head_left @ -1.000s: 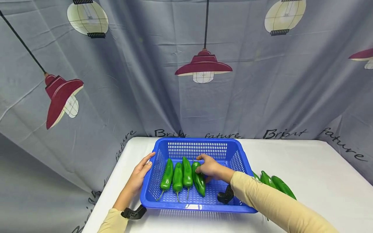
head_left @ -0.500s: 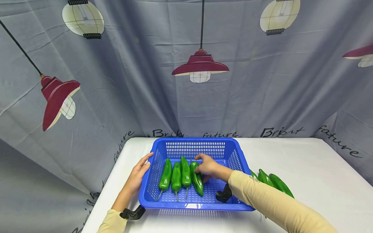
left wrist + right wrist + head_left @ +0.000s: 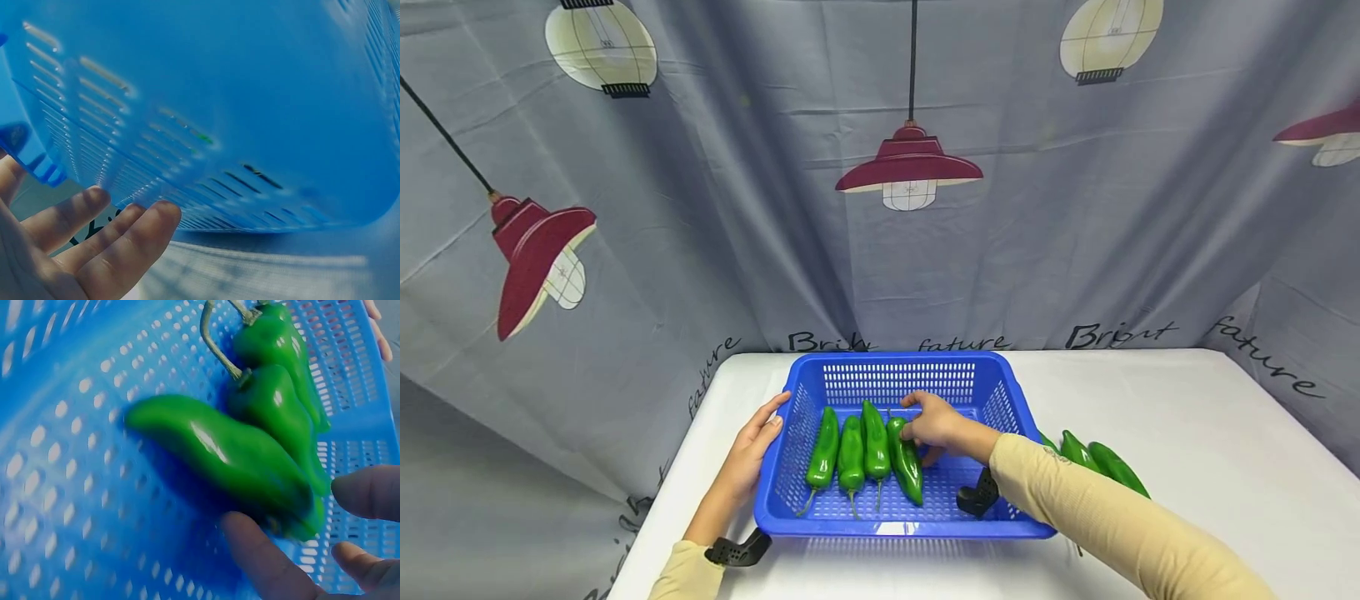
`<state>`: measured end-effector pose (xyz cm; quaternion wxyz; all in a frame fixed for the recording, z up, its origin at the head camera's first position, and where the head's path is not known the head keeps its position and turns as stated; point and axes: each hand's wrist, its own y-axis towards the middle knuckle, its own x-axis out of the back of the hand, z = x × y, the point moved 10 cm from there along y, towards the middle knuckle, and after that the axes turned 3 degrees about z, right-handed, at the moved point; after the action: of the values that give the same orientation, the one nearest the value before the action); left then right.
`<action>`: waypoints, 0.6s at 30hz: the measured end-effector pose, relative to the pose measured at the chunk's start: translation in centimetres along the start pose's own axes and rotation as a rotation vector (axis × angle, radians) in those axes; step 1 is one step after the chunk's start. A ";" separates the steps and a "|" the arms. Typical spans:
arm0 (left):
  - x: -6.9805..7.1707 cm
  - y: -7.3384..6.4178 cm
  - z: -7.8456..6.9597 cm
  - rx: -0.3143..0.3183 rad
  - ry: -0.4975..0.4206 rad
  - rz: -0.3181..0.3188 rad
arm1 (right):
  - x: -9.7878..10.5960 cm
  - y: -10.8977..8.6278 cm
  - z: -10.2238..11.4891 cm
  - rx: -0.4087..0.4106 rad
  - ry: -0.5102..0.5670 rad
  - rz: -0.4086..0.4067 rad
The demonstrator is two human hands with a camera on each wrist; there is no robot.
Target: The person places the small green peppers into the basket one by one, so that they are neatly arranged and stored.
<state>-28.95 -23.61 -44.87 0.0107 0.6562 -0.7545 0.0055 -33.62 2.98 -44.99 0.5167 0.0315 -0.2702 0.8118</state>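
In the head view, several green peppers (image 3: pixel 851 458) lie side by side in a blue plastic basket (image 3: pixel 895 528). My right hand (image 3: pixel 934 422) reaches in from the right, with fingers and thumb on either side of the rightmost pepper (image 3: pixel 910 477). That pepper's tip points toward me. The right wrist view has the same pepper (image 3: pixel 212 447) on the perforated floor, the fingertips spread around its stem end, which is partly hidden. Outside the basket's left side, my left hand (image 3: pixel 747 450) rests its straight fingers against the wall, as the left wrist view confirms with the fingers (image 3: pixel 140 247).
More green peppers (image 3: pixel 1112 467) lie on the white table (image 3: pixel 1225 467) to the right of the basket, partly behind my right sleeve (image 3: pixel 1097 508). A grey curtain (image 3: pixel 775 250) printed with lamps hangs behind the table. Each wrist wears a black device (image 3: pixel 739 550).
The head view has drifted slightly, shifting everything a little to the left. Both hands and the peppers keep their places relative to the basket.
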 end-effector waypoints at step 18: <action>0.1 0.2 0.0 -0.001 0.034 0.000 | 14.6 -7.2 1.6 0.186 0.075 -0.040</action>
<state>-29.16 -23.64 -44.88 0.0239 0.6559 -0.7543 0.0163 -34.65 16.51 -35.89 0.5373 0.0544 -0.1736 0.8236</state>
